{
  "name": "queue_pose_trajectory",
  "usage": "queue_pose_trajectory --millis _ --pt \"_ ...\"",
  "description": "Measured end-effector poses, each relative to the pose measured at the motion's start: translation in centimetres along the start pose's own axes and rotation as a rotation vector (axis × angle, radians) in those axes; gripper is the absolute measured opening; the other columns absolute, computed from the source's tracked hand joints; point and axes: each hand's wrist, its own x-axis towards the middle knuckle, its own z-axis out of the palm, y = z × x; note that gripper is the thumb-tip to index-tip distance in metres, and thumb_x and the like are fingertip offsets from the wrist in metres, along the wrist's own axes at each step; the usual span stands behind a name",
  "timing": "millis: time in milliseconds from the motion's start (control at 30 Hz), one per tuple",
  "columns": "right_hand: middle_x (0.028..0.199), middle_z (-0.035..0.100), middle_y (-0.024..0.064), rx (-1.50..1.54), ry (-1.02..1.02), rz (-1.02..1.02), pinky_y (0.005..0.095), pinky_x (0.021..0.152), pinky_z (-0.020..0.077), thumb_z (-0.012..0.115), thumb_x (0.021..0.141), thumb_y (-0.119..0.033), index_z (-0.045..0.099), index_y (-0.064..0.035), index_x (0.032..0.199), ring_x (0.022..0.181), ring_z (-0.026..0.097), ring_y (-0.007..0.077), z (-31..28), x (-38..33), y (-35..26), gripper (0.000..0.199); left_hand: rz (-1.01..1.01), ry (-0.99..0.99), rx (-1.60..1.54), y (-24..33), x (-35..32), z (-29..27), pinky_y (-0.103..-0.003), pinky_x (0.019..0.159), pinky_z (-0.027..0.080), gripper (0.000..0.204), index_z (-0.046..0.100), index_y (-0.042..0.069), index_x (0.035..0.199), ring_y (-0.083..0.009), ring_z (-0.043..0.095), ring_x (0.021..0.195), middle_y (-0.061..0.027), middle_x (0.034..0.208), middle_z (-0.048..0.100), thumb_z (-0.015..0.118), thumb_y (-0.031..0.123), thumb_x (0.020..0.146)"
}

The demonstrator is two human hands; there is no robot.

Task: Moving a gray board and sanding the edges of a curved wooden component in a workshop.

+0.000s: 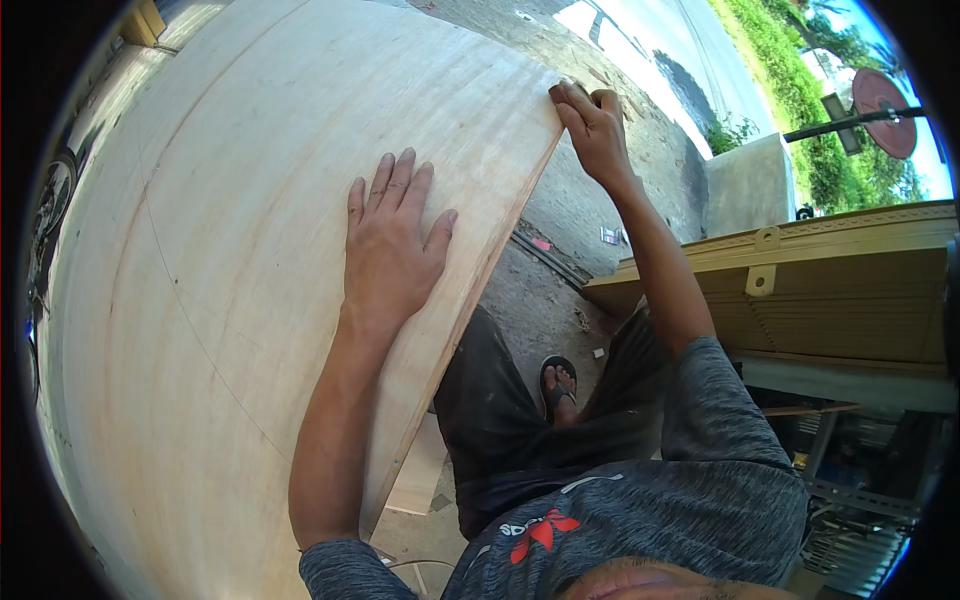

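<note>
Resting flat on a broad, pale wooden panel (250,200), a person's left hand (393,240) stretches out beside the panel's right edge, its palm turned down. We see its four fingers (400,180) straight and set slightly apart, pointing toward the panel's far end, with the thumb angled out toward the near stretch of that right edge. The wood lies directly beneath these fingers, and they have hold of nothing.

At the panel's far right corner, we find the right hand (598,125) with its fingers bent and closed around a small brown block (558,94). The block sits between thumb and fingers, right at the corner; we cannot tell whether the fingertips themselves touch the wood.

Left of the left hand, we trace a thin dark line (176,282) running lengthwise down the panel's face. Below the panel's right edge we spot a sandalled foot (560,385) on the rough grey ground (515,330) and, nearer the person, a piece of pale wood (418,470) partly hidden by the panel. Well to the panel's right stand a concrete block (750,190) and a tan ridged structure (850,300).
</note>
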Motion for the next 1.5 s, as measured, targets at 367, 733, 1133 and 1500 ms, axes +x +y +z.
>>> queue_pose_trajectory --millis 367,733,1133,1500 --pt "0.104 0.064 0.0193 -0.173 -0.043 0.02 0.0437 0.097 0.0442 0.061 0.097 -0.031 0.073 -0.0174 0.126 0.104 0.051 0.0337 -1.4 5.0 3.3 0.035 0.023 0.018 -0.03 0.9 0.7 0.3 -0.05 0.123 0.021 0.053 0.055 0.002 0.142 -0.0308 0.037 0.148 -0.0157 0.155 0.047 0.061 0.03 0.097" --pt "0.108 0.068 0.0144 -0.154 -0.004 0.068 0.0404 0.092 0.0446 0.063 0.095 -0.027 0.072 -0.0133 0.127 0.099 0.049 0.0295 -1.5 4.6 4.0 0.036 0.032 0.022 -0.015 1.0 1.3 1.0 -0.049 0.124 0.021 0.054 0.055 0.003 0.143 -0.0297 0.037 0.148 -0.0145 0.156 0.047 0.061 0.032 0.098" --pt "0.109 0.072 0.0124 -0.175 0.006 0.007 0.0414 0.094 0.0458 0.063 0.095 -0.031 0.076 -0.0177 0.121 0.1 0.051 0.0306 -0.6 4.5 3.5 0.032 0.029 0.033 -0.005 0.5 1.1 1.5 -0.047 0.124 0.021 0.053 0.056 0.006 0.143 -0.0277 0.038 0.148 -0.013 0.156 0.047 0.06 0.034 0.098" --pt "0.111 0.071 0.0098 -0.216 -0.018 -0.017 0.04 0.093 0.0455 0.059 0.098 -0.033 0.074 -0.0183 0.126 0.1 0.05 0.0286 -1.5 3.7 3.8 0.035 0.061 0.038 -0.024 0.8 1.4 1.9 -0.048 0.124 0.022 0.054 0.057 0.006 0.143 -0.0282 0.037 0.149 -0.0133 0.156 0.047 0.059 0.036 0.099"
